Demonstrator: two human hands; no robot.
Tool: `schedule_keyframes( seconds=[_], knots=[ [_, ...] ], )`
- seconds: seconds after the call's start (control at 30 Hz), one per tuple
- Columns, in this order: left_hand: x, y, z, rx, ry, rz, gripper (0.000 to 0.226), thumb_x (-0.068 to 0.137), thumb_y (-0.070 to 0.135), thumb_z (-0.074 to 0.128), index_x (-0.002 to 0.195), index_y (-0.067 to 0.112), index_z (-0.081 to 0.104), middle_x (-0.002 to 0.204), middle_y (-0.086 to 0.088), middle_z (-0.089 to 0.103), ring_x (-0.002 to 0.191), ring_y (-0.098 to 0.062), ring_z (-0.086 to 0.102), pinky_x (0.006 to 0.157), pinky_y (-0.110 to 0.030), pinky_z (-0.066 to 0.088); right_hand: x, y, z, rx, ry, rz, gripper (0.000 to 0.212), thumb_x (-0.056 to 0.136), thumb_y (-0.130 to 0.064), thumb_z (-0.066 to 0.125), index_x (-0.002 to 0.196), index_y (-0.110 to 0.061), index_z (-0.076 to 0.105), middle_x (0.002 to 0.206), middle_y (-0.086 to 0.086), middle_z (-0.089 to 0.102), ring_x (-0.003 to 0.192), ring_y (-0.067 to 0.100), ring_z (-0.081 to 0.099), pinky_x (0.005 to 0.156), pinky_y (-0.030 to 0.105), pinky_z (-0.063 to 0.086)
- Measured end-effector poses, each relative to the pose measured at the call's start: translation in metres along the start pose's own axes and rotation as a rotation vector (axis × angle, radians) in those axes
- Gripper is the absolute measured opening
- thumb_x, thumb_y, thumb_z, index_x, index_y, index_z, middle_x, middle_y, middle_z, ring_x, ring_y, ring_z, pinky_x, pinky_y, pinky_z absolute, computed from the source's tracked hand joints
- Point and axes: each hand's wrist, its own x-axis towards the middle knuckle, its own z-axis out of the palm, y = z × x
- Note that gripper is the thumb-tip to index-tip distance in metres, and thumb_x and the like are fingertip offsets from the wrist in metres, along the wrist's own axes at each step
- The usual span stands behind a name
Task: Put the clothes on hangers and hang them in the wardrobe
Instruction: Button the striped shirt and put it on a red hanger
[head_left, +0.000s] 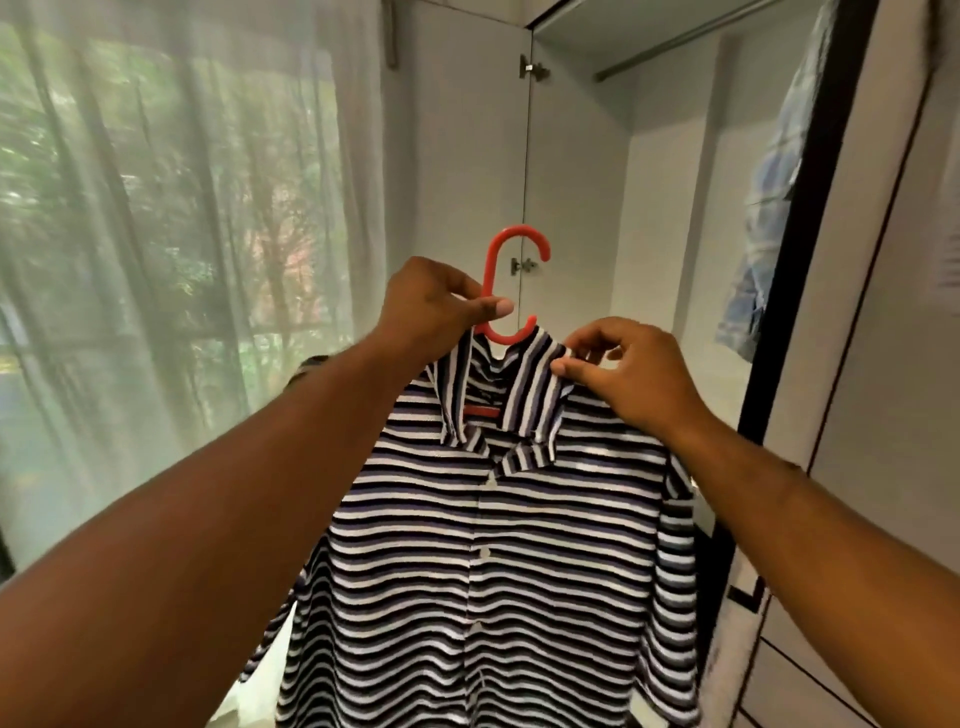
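The left hand (436, 306) pinched the neck of the red hanger (487, 275). The right hand (631, 374) pinched the collar of the striped shirt (493, 545) hung on it, seemingly straightening it before the wardrobe (571, 182). Next, the hook would likely need lifting onto the rail (675, 44).

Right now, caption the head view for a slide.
Left hand holds red hanger; right hand pinches striped shirt at collar.
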Motion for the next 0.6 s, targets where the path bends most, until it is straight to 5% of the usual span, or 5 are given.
schedule_keyframes(
  seconds=[0.2, 0.37, 0.6],
  knots=[
    [0.019, -0.013, -0.017, -0.018, 0.048, 0.011, 0.024, 0.073, 0.042, 0.086, 0.078, 0.019, 0.079, 0.074, 0.005, 0.075, 0.076, -0.009, 0.071, 0.080, -0.029, 0.055, 0.007, 0.001, 0.012, 0.179, 0.190, -0.028, 0.008, 0.086, -0.033, 0.079, 0.090, -0.027, 0.075, 0.089, -0.016, 0.072, 0.086, 0.006, 0.065, 0.083, 0.024, 0.053],
    [0.038, -0.016, -0.012, -0.048, 0.073, 0.040, 0.017, 0.074, 0.039, 0.086, 0.071, 0.028, 0.074, 0.075, 0.009, 0.073, 0.074, -0.005, 0.069, 0.074, -0.024, 0.053, 0.020, 0.002, 0.003, 0.247, 0.159, -0.054, 0.016, 0.086, -0.041, 0.073, 0.091, -0.026, 0.075, 0.095, -0.014, 0.071, 0.090, 0.011, 0.066, 0.083, 0.031, 0.054],
    [0.088, -0.032, 0.028, -0.072, -0.057, 0.138, 0.020, 0.076, 0.033, 0.085, 0.084, 0.017, 0.075, 0.083, 0.004, 0.073, 0.071, -0.006, 0.071, 0.074, -0.029, 0.061, 0.114, -0.022, -0.008, 0.137, -0.062, 0.052, 0.057, 0.087, -0.064, 0.061, 0.137, -0.036, 0.056, 0.118, -0.012, 0.065, 0.103, 0.005, 0.062, 0.087, 0.029, 0.054]
  ],
)
